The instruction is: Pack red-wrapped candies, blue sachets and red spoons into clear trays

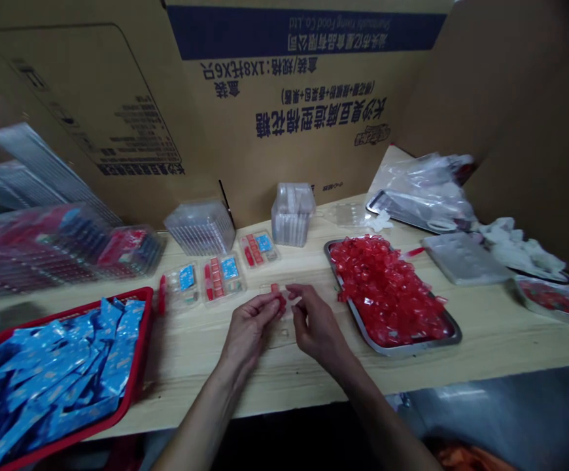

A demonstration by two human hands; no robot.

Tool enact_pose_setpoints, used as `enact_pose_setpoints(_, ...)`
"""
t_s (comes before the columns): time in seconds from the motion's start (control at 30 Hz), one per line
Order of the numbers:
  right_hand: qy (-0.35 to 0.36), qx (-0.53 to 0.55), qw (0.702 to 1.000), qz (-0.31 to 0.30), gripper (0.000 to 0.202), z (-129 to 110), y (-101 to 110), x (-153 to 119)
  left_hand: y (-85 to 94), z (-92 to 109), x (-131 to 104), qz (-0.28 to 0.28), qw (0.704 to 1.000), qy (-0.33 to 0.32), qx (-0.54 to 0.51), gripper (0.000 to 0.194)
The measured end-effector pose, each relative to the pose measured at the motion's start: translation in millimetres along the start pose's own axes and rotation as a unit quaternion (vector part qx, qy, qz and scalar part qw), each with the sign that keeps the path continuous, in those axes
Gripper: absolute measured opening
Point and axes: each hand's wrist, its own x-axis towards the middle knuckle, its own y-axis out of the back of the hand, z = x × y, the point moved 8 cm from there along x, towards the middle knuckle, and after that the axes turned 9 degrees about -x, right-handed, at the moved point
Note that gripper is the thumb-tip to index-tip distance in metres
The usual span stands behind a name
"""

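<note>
My left hand is closed, pinching a small red translucent piece between thumb and fingers. Just to its right is my right hand, its fingers bent and apart near that piece, with nothing visible in them. Below both hands lies a clear plastic blister tray, partly covered by them; an orange-red item shows at its far end. To the right, a metal tray is heaped with red translucent pieces like the one I hold.
Filled blister trays and stacks of clear trays stand behind my hands. A red basket of blue sachets is at left. A printed cardboard box walls the back. Plastic bags and a white tray lie at right.
</note>
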Motion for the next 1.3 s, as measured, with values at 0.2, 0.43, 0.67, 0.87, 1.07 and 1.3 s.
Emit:
enact_pose_setpoints(0.2, -0.022, -0.057, 0.998, -0.019, 0.017, 0.4, -11.0, -5.4, 0.3, 1.2, -3.3, -0.007, 1.0, -0.003, -0.004, 0.041)
enact_pose_setpoints(0.43, -0.027, -0.147, 0.988, -0.035, 0.017, -4.2, -12.7, -4.8, -1.0, 3.7, -7.4, -0.01, 1.0, 0.0, 0.015, 0.039)
enact_pose_setpoints(0.67, 0.021, -0.271, 0.952, -0.139, 0.022, -19.7, -23.5, -7.9, 12.4, -7.6, -3.0, -0.021, 0.995, 0.095, 0.0, 0.029)
enact_pose_setpoints(0.87, 0.058, -0.203, 0.958, -0.195, 0.03, -24.0, -17.1, -8.7, 20.9, -15.4, -7.7, -0.049, 0.982, 0.184, -0.002, 0.04)
enact_pose_setpoints(1.07, -0.085, -0.461, 0.871, -0.148, 0.046, 48.6, 47.4, 2.2, 49.8, 34.7, -1.7, 0.016, 0.967, -0.06, 0.249, 0.017)
enact_pose_setpoints(1.3, -0.113, -0.545, 0.821, -0.128, 0.031, 81.8, 70.0, -5.9, -1.0, 20.3, -10.0, -0.16, 0.793, -0.284, 0.515, 0.012)
